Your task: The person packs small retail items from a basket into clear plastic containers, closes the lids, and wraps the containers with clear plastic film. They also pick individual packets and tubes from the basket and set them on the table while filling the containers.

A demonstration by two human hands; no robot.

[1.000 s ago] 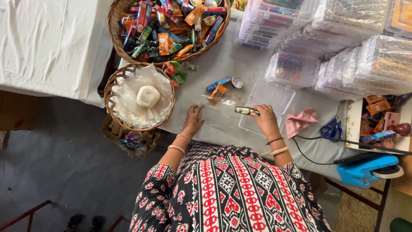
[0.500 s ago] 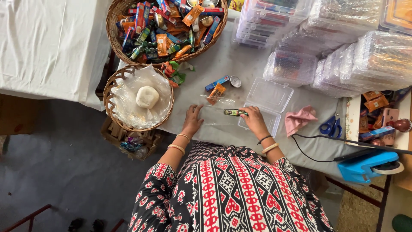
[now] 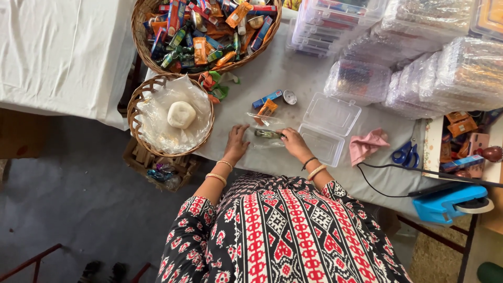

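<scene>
My right hand (image 3: 294,143) holds a small green wrapped sweet (image 3: 267,134) by its end, low over a clear plastic bag (image 3: 260,131) on the grey tablecloth (image 3: 293,78). My left hand (image 3: 237,143) rests flat on the cloth at the bag's left edge, fingers spread. Just beyond lie an orange sweet (image 3: 267,108), a blue wrapped bar (image 3: 266,98) and a small round silver piece (image 3: 289,97). An open clear plastic box (image 3: 329,127) sits right of my right hand.
A big wicker basket (image 3: 209,60) of several wrapped sweets stands at the back. A smaller basket (image 3: 137,99) holds plastic and a white lump (image 3: 181,114). Stacked clear boxes (image 3: 414,63), a pink cloth (image 3: 368,145), blue scissors (image 3: 405,153) and a blue device (image 3: 445,202) lie right.
My right hand has carried the green sweet leftward from over the open box to the clear bag. My left hand stays on the cloth.
</scene>
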